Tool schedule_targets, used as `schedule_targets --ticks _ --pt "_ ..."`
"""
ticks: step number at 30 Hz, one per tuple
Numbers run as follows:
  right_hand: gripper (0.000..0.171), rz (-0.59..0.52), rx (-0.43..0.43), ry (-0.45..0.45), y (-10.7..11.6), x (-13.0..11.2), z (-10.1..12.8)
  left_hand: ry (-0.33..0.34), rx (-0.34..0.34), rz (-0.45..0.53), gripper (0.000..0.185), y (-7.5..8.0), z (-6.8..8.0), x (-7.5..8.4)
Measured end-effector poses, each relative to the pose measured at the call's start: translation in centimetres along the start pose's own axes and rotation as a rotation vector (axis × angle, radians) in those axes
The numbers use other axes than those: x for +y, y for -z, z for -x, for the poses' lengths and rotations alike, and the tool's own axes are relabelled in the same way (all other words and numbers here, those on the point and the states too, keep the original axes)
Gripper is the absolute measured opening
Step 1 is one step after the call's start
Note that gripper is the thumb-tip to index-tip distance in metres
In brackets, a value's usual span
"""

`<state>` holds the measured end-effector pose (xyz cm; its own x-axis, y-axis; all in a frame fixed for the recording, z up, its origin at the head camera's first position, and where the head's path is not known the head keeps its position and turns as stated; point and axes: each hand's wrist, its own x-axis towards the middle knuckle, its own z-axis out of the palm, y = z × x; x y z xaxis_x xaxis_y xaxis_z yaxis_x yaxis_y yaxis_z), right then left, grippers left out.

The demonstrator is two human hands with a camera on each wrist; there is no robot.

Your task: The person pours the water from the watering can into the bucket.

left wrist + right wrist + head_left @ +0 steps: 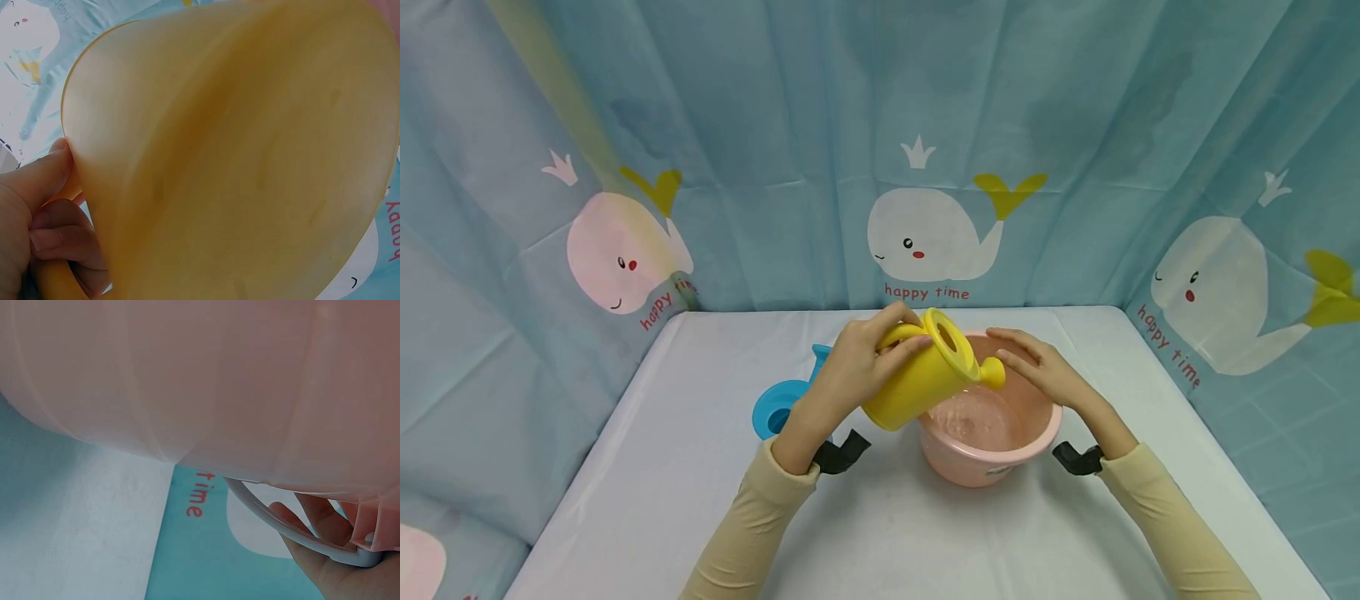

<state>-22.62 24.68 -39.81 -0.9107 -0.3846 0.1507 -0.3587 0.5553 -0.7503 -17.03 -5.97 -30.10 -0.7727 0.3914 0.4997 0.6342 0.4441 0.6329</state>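
Observation:
My left hand (856,364) grips the handle of a yellow toy watering can (913,389). The can is tilted to the right, its rose over a pink plastic bucket (977,468). Its base fills most of the left wrist view. Clear, rippled water (966,417) lies in the bucket. My right hand (1048,373) holds the bucket at its far right rim, with the rim between thumb and fingers. The right wrist view shows fingers (328,519) against the outer wall beside the grey bail handle (290,532).
A blue plastic toy (778,404) with a round dish-like part stands left of the bucket, partly hidden by my left forearm. White cloth covers the table (880,533). A blue curtain (820,150) with whale prints hangs behind and at both sides.

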Motion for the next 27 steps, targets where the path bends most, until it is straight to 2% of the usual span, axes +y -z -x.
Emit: schedule_targets --ticks 27 --pt "0.045 -0.008 0.000 -0.011 -0.09 -0.01 0.00 0.002 -0.004 -0.008 0.017 -0.07 -0.19 0.06"
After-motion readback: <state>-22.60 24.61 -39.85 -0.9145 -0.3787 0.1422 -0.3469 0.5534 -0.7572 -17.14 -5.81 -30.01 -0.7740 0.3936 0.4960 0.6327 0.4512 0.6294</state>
